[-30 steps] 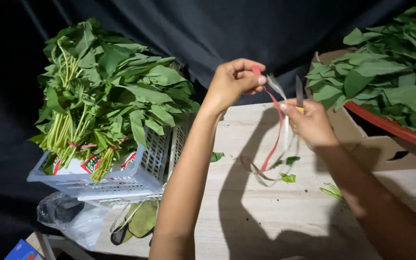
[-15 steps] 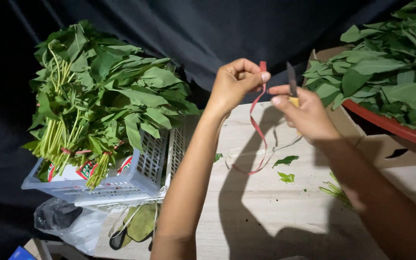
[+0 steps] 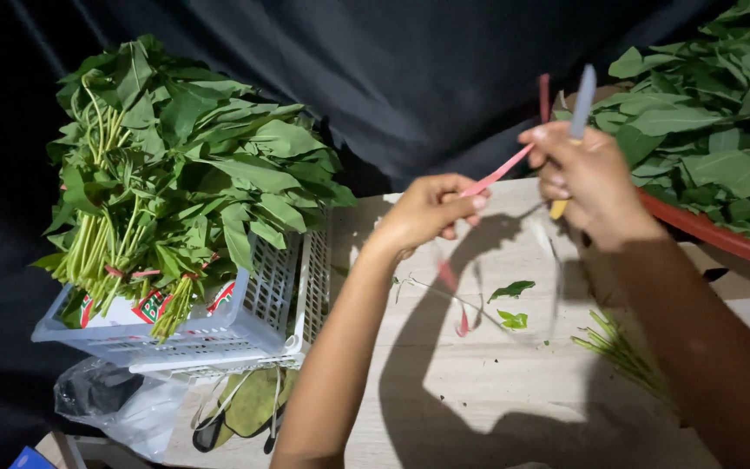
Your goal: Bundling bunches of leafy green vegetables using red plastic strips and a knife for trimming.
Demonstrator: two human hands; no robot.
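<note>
My left hand [image 3: 427, 211] pinches one end of a thin red band [image 3: 496, 174] above a pale wooden table [image 3: 496, 391]. My right hand [image 3: 588, 178] grips the other end of that band together with a small knife [image 3: 580, 108], blade pointing up. The band is stretched tight between both hands, and a loose tail of it hangs down to the table. A few torn green leaves [image 3: 512, 304] lie on the wood below my hands.
A white plastic crate [image 3: 253, 330] at the left holds tied bundles of leafy greens [image 3: 175, 174]. More loose greens [image 3: 713, 130] fill a red-rimmed basin [image 3: 713, 230] at the right. A clear plastic bag [image 3: 115, 404] lies below the crate. Dark cloth hangs behind.
My hands have moved apart, left hand lower, pulling the red band from a slack loop into a taut line. The knife stays upright in my right hand.
</note>
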